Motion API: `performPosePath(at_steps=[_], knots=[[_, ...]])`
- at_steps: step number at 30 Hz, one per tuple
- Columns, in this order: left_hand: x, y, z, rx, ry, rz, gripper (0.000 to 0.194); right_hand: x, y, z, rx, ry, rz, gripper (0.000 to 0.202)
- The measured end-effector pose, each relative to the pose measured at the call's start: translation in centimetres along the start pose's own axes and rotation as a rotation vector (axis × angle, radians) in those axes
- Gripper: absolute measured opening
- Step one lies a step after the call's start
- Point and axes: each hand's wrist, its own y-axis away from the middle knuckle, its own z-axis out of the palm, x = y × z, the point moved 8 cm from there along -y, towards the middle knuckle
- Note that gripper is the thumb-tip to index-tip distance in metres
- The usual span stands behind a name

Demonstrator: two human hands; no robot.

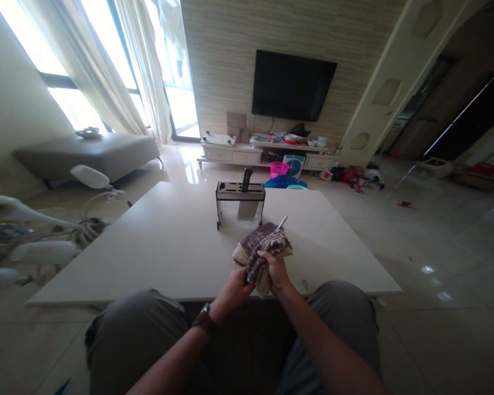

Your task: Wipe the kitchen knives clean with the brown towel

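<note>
My right hand [275, 271] is closed around a brown and beige cloth [257, 238], which is folded about a knife. The tip of the knife's silvery blade [282, 221] sticks out of the cloth at the upper right. Below the cloth, my left hand [235, 287] is closed on the knife's dark handle, mostly hidden by the fingers. Beyond the cloth stands a knife block [226, 196] with a dark slotted top and clear sides. A broad-bladed knife with a black handle [247, 180] is upright in it.
Both hands are over the near edge of a white table [148, 247], above my knees. White lamp-like shades [45, 251] and coiled tubing are beside its left side. Past the far edge are a blue item [284, 181], a pink basket [279, 169] and a low cabinet [226, 156].
</note>
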Motion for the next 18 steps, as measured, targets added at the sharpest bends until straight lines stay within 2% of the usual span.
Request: performPosePath(at_steps=[6,8,13,15,18], knots=[[0.2,0.0,0.1,-0.021,0.001,-0.006,0.015,-0.5,-0.3,-0.4,0.027,-0.008,-0.047,0.043],[0.4,0.0,0.2,-0.026,-0.042,-0.023,0.015,-1.7,-0.5,-0.7,0.05,-0.052,-0.054,0.045],[1.0,0.2,0.2,-0.028,-0.22,-0.052,0.013,-5.4,-0.9,-1.9,0.126,-0.105,-0.182,0.045],[1.0,0.3,0.2,-0.037,-0.231,-0.066,0.013,-5.1,-0.7,-1.9,0.119,-0.103,-0.165,0.044],[0.9,0.3,0.1,-0.026,-0.162,-0.056,0.011,-3.0,-0.3,-1.2,0.071,-0.086,-0.082,0.044]])
